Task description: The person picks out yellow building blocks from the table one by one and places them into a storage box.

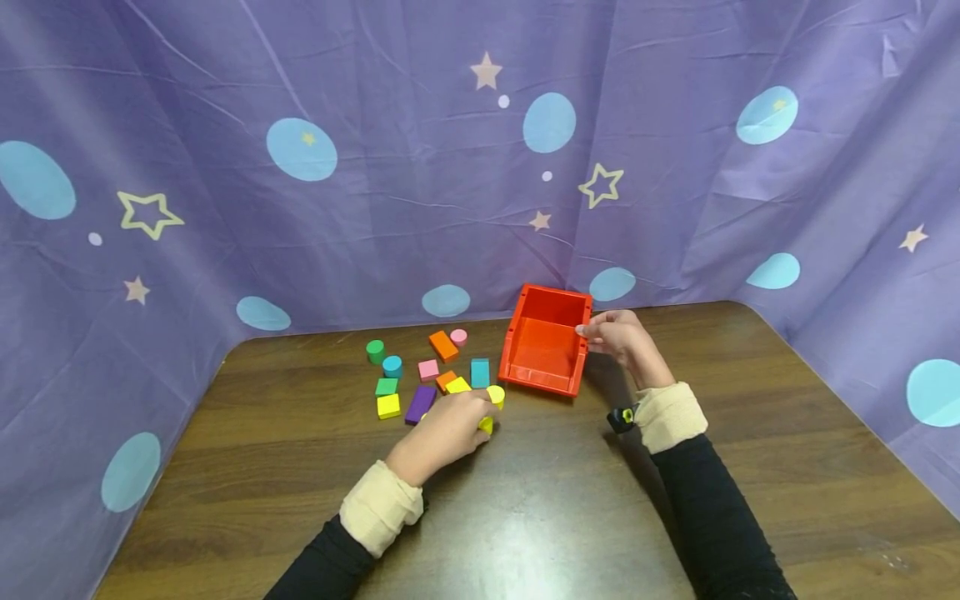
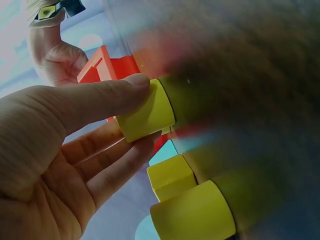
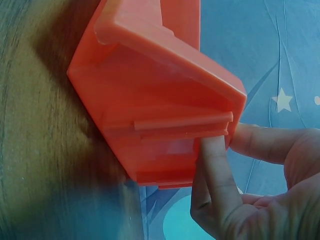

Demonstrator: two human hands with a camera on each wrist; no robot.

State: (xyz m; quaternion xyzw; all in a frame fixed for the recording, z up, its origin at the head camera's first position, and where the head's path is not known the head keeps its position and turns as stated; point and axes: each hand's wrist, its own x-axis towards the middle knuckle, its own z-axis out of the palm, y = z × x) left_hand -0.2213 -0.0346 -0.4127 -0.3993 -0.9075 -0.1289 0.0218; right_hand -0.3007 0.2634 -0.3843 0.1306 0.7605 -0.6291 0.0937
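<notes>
My left hand is over the near right side of a group of small coloured blocks. Between its thumb and fingers it pinches a yellow block with a curved edge, close over the table. A yellow cylinder stands at the fingertips in the head view. In the left wrist view, another yellow block and a rounded yellow block are just beside the held one. My right hand grips the right wall of a red open bin, thumb at the rim and fingers against the outer side.
Left of the bin lie a purple block, a blue block, an orange block, a green cylinder and several others. The wooden table meets a purple patterned curtain at its back edge.
</notes>
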